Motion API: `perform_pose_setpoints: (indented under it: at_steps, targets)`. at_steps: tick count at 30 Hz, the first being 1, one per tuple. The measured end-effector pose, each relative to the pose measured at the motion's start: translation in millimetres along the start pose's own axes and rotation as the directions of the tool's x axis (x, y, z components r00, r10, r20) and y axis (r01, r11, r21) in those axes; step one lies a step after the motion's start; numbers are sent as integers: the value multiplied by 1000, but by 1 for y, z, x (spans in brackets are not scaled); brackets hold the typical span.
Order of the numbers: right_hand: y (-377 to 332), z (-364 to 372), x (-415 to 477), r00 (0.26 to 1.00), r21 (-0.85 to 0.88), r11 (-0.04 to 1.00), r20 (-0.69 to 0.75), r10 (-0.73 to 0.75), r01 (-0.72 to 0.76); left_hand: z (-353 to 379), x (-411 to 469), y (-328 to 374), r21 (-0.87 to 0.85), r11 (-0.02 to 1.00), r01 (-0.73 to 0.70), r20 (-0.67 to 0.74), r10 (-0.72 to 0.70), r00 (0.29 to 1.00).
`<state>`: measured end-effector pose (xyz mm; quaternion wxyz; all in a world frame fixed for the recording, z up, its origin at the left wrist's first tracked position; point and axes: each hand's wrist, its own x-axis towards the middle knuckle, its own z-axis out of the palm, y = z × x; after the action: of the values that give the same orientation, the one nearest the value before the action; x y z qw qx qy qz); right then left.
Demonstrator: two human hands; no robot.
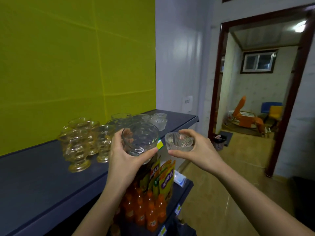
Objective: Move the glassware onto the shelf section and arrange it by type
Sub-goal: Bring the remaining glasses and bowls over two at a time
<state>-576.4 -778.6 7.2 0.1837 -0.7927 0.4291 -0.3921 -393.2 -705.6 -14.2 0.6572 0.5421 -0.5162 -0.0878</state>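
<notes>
My left hand (pixel 126 150) grips a clear dimpled footed glass (pixel 139 138), tilted with its mouth towards me, just off the front edge of the dark blue top shelf (pixel 42 176). My right hand (pixel 196 147) holds a small ribbed glass bowl (pixel 178 141) beside it, to the right of the shelf edge. On the shelf stand several amber footed glasses (pixel 81 142) at the left, clear footed glasses (pixel 121 119) behind my left hand, and small ribbed bowls (pixel 159 120) at the far right end.
A yellow-green wall (pixel 68 65) backs the shelf. Below the top shelf sit orange drink bottles (pixel 146 208) and snack packets (pixel 163 174) on a lower shelf. An open doorway (pixel 255 82) at the right leads to a room with chairs; a waste basket (pixel 219 140) stands near it.
</notes>
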Motion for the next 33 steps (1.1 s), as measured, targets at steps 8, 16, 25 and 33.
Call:
perform_pose_setpoints:
  at_steps: [8,16,25,33]
  targets:
    - [54,3,87,998,95,995,60,-27,22,53,62,-42,111,992,63,-108,-51,993]
    - [102,17,159,993,222,974,101,-68,44,69,94,-72,207,971,121,-193,-80,978]
    - [149,23,230,958,234,962,215,-191,140,96,109,-92,327,924,198,-356,-74,932]
    - [185,35,285,892,242,954,372,-257,174,120,124,-94,340,899,277,-480,-87,873]
